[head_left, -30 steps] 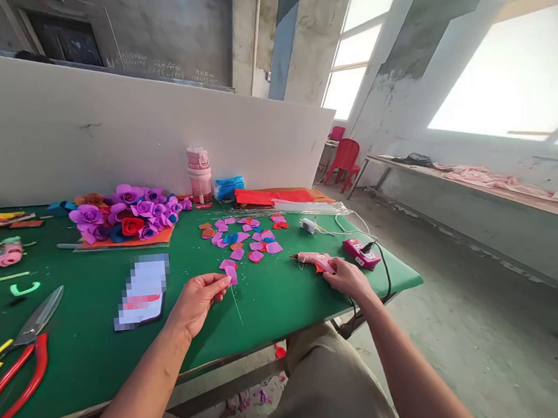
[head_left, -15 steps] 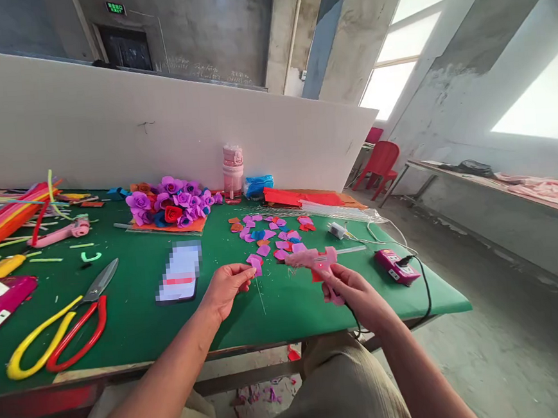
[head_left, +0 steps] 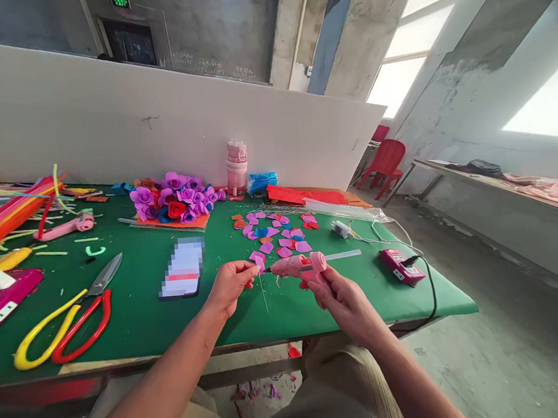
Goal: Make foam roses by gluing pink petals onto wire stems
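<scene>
Pink glue gun: In the head view, the pink glue gun [head_left: 299, 267] is held above the table between the two hands, its long axis nearly level and crosswise. The nozzle is pointed left, at the fingertips opposite; from its rear a clear glue stick [head_left: 343, 254] is extended right.
Right hand: The handle is gripped in the closed right hand [head_left: 347, 300].
Left hand: A purple petal [head_left: 260, 262] is pinched between thumb and fingers of the left hand [head_left: 232, 287], with a thin wire [head_left: 265, 295] seen below. Whether petal and nozzle are touching cannot be told.
Green table: Loose petals [head_left: 266, 232] are scattered on the green table [head_left: 173, 333] beyond the hands. To their left are seen a phone [head_left: 180, 271], open scissors [head_left: 99, 287] with one yellow and one red handle, and bunched paper flowers [head_left: 176, 198]. A pink bottle [head_left: 237, 172] is stood upright beside a blue packet [head_left: 261, 184]; a magenta power strip [head_left: 401, 267] is placed at right.
Room: The table is backed by a white board [head_left: 156, 115]; concrete walls, bright windows and a red chair [head_left: 387, 160] are seen beyond.
Writing: "EXIT" is shown on a green sign [head_left: 120, 1]. Chalk marks on the far wall cannot be read, and the phone's screen is pixelated.
</scene>
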Motion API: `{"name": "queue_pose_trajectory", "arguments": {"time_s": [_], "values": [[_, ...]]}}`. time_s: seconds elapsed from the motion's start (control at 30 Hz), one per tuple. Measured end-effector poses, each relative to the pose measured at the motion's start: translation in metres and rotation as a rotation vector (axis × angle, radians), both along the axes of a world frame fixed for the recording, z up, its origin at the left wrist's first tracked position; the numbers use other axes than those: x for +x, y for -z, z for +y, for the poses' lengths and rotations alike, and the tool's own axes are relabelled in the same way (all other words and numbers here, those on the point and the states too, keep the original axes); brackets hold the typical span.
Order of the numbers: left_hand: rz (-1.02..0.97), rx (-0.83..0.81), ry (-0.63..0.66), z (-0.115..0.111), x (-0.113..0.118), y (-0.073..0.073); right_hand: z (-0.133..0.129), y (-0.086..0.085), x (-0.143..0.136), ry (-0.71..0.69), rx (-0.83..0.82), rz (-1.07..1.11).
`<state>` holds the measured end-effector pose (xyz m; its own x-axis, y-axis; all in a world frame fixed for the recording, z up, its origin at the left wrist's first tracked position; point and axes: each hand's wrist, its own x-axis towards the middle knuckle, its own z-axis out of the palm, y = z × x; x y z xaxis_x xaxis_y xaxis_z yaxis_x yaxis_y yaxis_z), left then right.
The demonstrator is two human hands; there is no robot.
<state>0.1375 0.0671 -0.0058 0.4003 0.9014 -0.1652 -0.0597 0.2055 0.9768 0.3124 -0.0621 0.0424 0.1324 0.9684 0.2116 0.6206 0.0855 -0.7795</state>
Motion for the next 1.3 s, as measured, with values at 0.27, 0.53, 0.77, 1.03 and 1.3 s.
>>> {"name": "queue_pose_trajectory", "arguments": {"time_s": [0.27, 0.53, 0.77, 1.03, 1.3], "values": [[-0.010, 0.020, 0.019, 0.003, 0.000, 0.004, 0.004, 0.009, -0.003, 0.021, 0.021, -0.099], [0.001, 0.031, 0.013, 0.002, 0.000, 0.003, 0.006, 0.012, -0.004, 0.022, 0.050, -0.133], [-0.008, 0.022, 0.018, 0.003, 0.000, 0.003, 0.006, 0.013, -0.004, 0.035, 0.053, -0.146], [0.001, 0.027, 0.026, 0.003, 0.000, 0.003, 0.006, 0.013, -0.005, 0.029, 0.067, -0.184], [-0.004, 0.016, 0.013, 0.002, 0.000, 0.002, 0.006, 0.014, -0.006, 0.050, 0.081, -0.224]]}}
